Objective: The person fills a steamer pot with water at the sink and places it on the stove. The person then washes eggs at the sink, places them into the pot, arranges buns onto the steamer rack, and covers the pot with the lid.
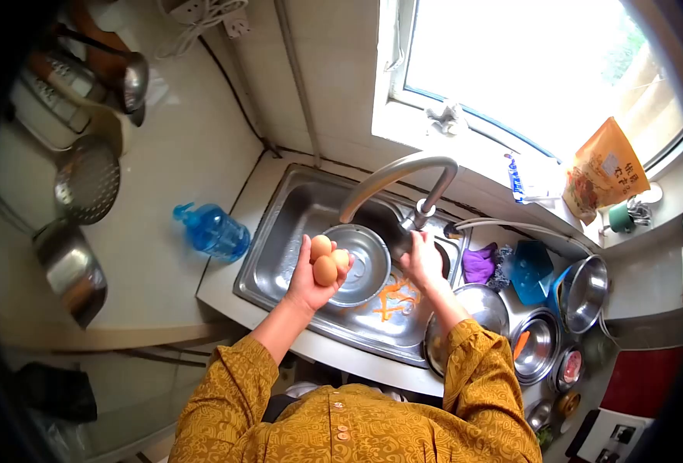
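Observation:
Three brown eggs [325,270] rest together in my left hand [307,287], whose fingers curl up around them. That hand is over the left rim of a round metal basin [366,266] standing in the steel sink [268,255]. My right hand [425,266] reaches to the base of the curved tap [399,176], its fingers closed at the handle, which they mostly hide. The tap's spout points down above the basin. Orange peelings [395,299] lie on the sink floor between basin and right forearm.
A blue pump bottle [214,231] stands left of the sink. At right are a metal lid [480,309], a bowl with a carrot [538,347], a purple cloth [479,265] and a steel pot [584,293]. An orange bag [605,174] sits on the windowsill. Ladles [87,181] hang at left.

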`<state>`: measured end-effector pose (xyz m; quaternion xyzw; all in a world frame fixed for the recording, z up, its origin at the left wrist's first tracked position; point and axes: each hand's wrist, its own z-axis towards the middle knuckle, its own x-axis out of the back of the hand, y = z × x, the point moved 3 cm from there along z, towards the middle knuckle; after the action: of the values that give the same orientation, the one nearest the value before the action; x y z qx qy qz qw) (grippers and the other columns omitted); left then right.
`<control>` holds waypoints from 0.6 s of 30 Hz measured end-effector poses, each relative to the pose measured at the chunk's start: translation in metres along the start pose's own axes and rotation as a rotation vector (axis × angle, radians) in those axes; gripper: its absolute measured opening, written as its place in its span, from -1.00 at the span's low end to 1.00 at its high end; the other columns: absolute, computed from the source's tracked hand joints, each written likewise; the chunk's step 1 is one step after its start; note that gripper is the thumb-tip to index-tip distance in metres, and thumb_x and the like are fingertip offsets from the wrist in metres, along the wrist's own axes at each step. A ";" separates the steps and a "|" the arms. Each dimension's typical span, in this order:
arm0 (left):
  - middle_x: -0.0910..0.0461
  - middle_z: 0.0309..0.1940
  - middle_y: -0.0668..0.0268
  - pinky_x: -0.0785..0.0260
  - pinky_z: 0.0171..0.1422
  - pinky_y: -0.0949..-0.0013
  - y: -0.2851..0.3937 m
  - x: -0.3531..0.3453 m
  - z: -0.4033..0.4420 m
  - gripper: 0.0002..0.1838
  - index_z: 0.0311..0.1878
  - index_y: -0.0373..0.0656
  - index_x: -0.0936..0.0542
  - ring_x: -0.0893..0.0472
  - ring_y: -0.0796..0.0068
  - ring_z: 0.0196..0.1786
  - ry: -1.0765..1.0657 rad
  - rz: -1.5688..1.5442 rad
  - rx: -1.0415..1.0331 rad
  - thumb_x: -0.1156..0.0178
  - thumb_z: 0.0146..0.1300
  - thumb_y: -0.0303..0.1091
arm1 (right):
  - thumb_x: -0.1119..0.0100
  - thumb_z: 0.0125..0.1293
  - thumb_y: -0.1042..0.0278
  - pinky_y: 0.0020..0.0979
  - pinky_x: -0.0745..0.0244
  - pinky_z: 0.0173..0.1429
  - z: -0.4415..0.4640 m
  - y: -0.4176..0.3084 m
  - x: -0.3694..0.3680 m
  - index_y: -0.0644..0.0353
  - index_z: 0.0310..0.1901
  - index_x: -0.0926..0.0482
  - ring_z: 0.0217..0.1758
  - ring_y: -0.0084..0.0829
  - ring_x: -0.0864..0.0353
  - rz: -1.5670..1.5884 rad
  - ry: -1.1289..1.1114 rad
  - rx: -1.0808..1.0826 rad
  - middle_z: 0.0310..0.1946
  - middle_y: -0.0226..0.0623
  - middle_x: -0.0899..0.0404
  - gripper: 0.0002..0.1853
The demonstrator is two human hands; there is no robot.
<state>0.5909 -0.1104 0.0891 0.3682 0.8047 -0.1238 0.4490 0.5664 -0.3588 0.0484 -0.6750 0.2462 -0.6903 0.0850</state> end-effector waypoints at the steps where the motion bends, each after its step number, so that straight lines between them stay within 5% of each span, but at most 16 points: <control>1: -0.41 -0.01 0.02 -0.53 -0.21 0.37 0.000 -0.004 0.009 -0.40 -0.13 -0.15 -0.46 -0.45 0.02 0.08 0.005 -0.009 0.008 -0.08 0.22 0.29 | -0.23 0.02 0.38 -0.14 -0.57 -0.03 -0.005 -0.005 -0.001 0.32 0.18 -0.33 -0.06 0.04 -0.58 0.027 0.001 0.005 0.19 0.07 -0.29 -0.37; 6: -0.47 -0.16 0.19 -0.51 -0.31 0.45 0.004 0.000 0.048 -0.44 -0.10 -0.09 -0.46 -0.54 0.16 -0.05 -0.020 0.072 0.044 -0.06 0.25 0.28 | -0.21 0.14 0.30 -0.10 -0.52 0.02 -0.017 -0.053 0.020 0.21 0.16 -0.40 0.00 0.02 -0.57 0.074 -0.045 -0.024 0.07 0.06 -0.42 -0.49; 7: -0.48 -0.18 0.24 -0.50 -0.32 0.45 0.003 -0.001 0.050 -0.47 -0.07 -0.07 -0.44 -0.56 0.25 -0.10 0.003 0.204 0.058 -0.02 0.28 0.26 | -0.15 0.26 0.28 -0.21 -0.55 -0.10 -0.015 -0.072 0.029 0.21 0.11 -0.45 -0.09 -0.19 -0.63 0.141 0.005 -0.020 -0.08 -0.10 -0.53 -0.60; 10: -0.50 -0.24 0.30 -0.50 -0.34 0.43 0.002 -0.001 0.051 -0.50 -0.01 -0.05 -0.42 -0.58 0.40 -0.20 0.046 0.474 0.056 0.07 0.36 0.22 | 0.03 0.45 0.10 -0.52 -0.47 -0.29 0.006 -0.091 0.007 0.19 0.04 -0.50 -0.26 -0.62 -0.56 1.277 -0.140 -0.447 -0.31 -0.43 -0.48 -0.66; 11: -0.50 -0.26 0.32 -0.49 -0.34 0.42 0.005 0.000 0.050 -0.52 0.01 -0.04 -0.40 -0.58 0.46 -0.25 0.065 0.612 0.024 0.12 0.39 0.20 | 0.03 0.43 0.12 -0.53 -0.45 -0.27 0.012 -0.099 -0.001 0.17 0.04 -0.49 -0.30 -0.59 -0.54 1.503 -0.142 -0.594 -0.31 -0.45 -0.48 -0.67; 13: -0.52 -0.30 0.34 -0.47 -0.35 0.42 0.013 0.004 0.054 -0.53 0.01 -0.03 -0.42 -0.56 0.49 -0.30 0.068 0.693 -0.015 0.18 0.42 0.18 | -0.02 0.40 0.15 -0.53 -0.43 -0.23 0.025 -0.113 -0.025 0.19 0.04 -0.48 -0.24 -0.60 -0.51 1.710 -0.147 -0.477 -0.29 -0.47 -0.49 -0.67; 14: -0.52 -0.31 0.34 -0.46 -0.37 0.42 0.019 0.008 0.054 -0.51 0.01 -0.03 -0.44 -0.55 0.51 -0.33 0.076 0.685 -0.007 0.18 0.42 0.19 | -0.16 0.32 0.16 -0.45 -0.46 -0.14 0.026 -0.115 -0.032 0.18 0.08 -0.45 -0.13 -0.54 -0.48 1.598 -0.333 -0.307 -0.18 -0.40 -0.47 -0.61; 18: -0.55 -0.34 0.36 -0.41 -0.40 0.42 0.042 0.005 0.046 -0.46 0.07 0.03 -0.48 -0.52 0.54 -0.41 0.044 0.676 0.019 0.18 0.39 0.25 | -0.47 0.04 0.17 -0.35 -0.51 -0.03 0.027 -0.151 -0.019 0.28 -0.04 -0.55 -0.08 -0.28 -0.56 0.736 -0.090 0.105 -0.03 -0.14 -0.42 -0.50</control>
<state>0.6482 -0.1033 0.0646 0.6208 0.6455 0.0326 0.4437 0.6270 -0.2262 0.0996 -0.5658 0.4326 -0.5950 0.3725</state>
